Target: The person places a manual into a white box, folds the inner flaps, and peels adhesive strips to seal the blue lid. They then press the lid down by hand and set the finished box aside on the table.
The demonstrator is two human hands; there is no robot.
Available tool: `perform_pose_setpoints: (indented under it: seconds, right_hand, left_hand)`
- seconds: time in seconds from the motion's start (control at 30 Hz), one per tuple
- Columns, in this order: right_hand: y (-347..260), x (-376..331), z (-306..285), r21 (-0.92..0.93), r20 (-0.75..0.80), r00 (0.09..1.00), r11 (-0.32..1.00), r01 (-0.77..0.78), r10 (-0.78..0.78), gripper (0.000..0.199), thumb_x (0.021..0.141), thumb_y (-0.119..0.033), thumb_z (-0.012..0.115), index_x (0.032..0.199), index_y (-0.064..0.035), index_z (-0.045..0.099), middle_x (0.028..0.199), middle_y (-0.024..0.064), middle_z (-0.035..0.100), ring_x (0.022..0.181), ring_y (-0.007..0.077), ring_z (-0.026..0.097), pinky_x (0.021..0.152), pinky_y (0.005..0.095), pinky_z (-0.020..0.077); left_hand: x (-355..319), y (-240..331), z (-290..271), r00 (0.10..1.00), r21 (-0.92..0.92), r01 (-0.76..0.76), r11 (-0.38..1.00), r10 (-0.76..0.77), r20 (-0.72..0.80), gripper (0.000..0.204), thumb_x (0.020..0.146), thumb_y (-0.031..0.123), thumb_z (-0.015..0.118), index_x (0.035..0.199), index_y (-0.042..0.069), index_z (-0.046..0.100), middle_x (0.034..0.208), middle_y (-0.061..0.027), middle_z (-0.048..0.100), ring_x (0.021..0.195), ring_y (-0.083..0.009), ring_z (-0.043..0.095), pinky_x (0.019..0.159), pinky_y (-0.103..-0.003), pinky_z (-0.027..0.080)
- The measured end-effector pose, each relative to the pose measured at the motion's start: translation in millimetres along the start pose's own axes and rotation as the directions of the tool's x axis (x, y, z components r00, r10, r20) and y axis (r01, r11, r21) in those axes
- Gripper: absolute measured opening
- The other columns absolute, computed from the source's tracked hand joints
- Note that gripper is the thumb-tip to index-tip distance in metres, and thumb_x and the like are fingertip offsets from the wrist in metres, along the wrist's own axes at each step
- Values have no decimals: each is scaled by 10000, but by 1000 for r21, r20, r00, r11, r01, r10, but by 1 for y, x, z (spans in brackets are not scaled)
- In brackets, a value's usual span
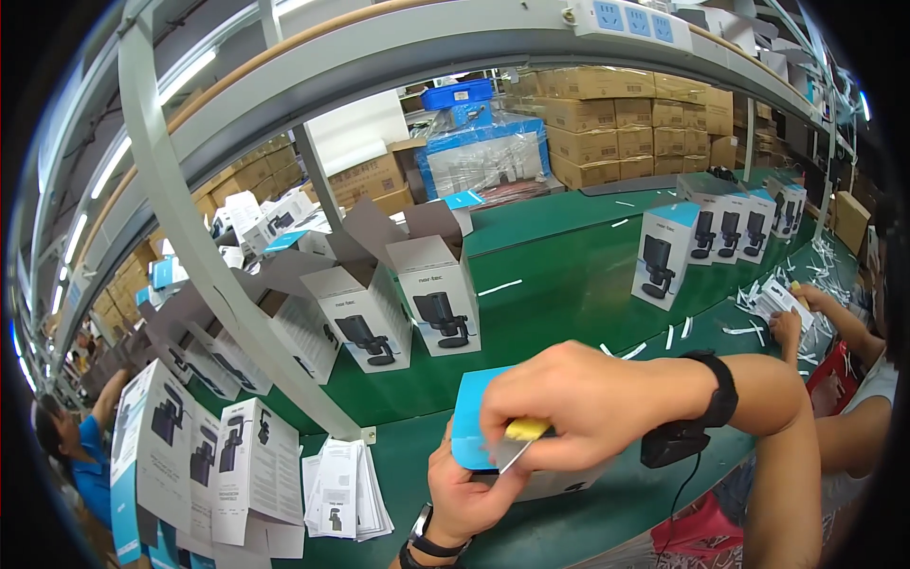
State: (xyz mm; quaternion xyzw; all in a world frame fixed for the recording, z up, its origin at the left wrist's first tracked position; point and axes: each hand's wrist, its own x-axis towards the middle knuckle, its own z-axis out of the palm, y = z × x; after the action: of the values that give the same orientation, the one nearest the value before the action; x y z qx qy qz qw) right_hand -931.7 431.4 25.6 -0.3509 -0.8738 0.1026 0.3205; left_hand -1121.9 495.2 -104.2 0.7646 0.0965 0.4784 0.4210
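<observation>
A white carton with a bright blue top [469, 417] lies at the near edge of the green bench. My left hand [463, 498] is closed around its near left end, thumb along the edge. Over the blue top, my right hand [569, 403] pinches a small yellow piece [527, 429] with a thin pale strip or blade sticking out below it; which of these it is, I cannot tell. That strip reaches close to my left thumb. My right hand and forearm hide much of the carton.
Open-flapped microphone cartons [439, 303] stand left of centre. Flat cartons [251, 465] and leaflets [346, 488] lie at left. A closed carton [662, 256] stands right, with others behind. White strips litter the bench near a co-worker's hands [791, 318]. A metal post [204, 237] rises at left.
</observation>
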Motion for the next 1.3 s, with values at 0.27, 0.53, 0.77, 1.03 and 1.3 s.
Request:
perform_pose_setpoints:
  seconds: [0.27,0.53,0.77,1.03,1.3]
  right_hand:
    - [21,-142,-41,-90,-909,402,892,-444,108,231,876,-81,715,1079,-38,614,979,-10,556,689,25,455,594,197,367]
    - [24,-125,74,119,-591,765,965,-232,257,459,863,-327,805,1179,-16,690,1246,185,644,792,139,604,732,244,475]
    - [38,-117,84,54,-680,717,986,-159,153,332,919,-305,752,1055,-5,712,1122,197,698,989,281,671,883,353,508]
    - [42,-113,96,29,-725,638,938,-345,257,375,925,-389,747,1019,-29,697,1042,180,710,959,272,671,848,347,517]
    - [67,-143,116,-217,-646,764,957,-192,7,406,977,-443,665,1086,-53,639,1102,171,661,1007,276,632,904,389,498]
  left_hand:
    - [23,11,9,931,-188,-125,974,50,-361,325,785,96,810,1064,32,656,1311,-139,596,1264,-298,520,1126,-462,341]
    - [19,-20,-33,962,-24,-267,963,268,48,243,772,44,820,992,89,728,1209,-127,655,1251,-344,543,1170,-560,297]
    - [28,-15,-44,942,-55,-238,970,245,228,296,797,100,834,1084,157,787,1184,-62,680,1235,-320,555,1179,-567,293]
    - [22,-29,-45,935,183,-345,921,319,157,331,814,156,831,1140,176,773,1234,-28,674,1264,-351,548,1167,-600,307]
    - [8,-29,-51,872,295,-481,826,414,261,349,881,183,772,1222,124,723,1317,-68,656,1278,-298,592,1135,-513,400]
